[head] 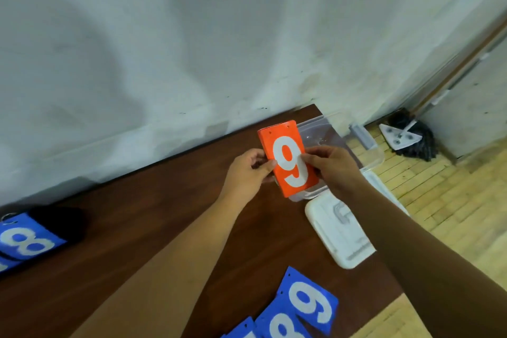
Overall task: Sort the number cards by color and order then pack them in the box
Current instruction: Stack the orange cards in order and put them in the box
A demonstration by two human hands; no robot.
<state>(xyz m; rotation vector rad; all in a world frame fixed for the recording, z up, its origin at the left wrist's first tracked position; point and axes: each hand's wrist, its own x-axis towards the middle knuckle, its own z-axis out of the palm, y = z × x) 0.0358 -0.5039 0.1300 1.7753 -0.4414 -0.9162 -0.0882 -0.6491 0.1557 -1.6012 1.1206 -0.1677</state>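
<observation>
Left hand point(251, 170) and right hand point(333, 166) together hold a stack of orange cards point(288, 162) upright above the table point(164, 214), near its far right corner. The left hand grasps the stack's left edge, thumb on the front and fingers curled behind. The right hand pinches the right edge, thumb tip resting on the front beside the large white 9 on the top card. Two small holes show near the top edge of that card, and more card edges are visible behind it. The stack partly covers a clear plastic box point(318, 134) that stands at the far right corner of the table, against the pale wall point(192, 35). A white lid point(338, 233) lies flat along the right edge, just nearer than the box and partly under the right forearm. Blue cards point(307, 302) lie face up at the near edge, overlapping; one shows a white 6 or 9, another an 8. More blue cards point(24, 241), an 8 on top, lie at the left edge beside a dark object too blurred to identify. On the wooden floor point(439, 200) to the right, a mop point(411, 140) leans in the corner.
</observation>
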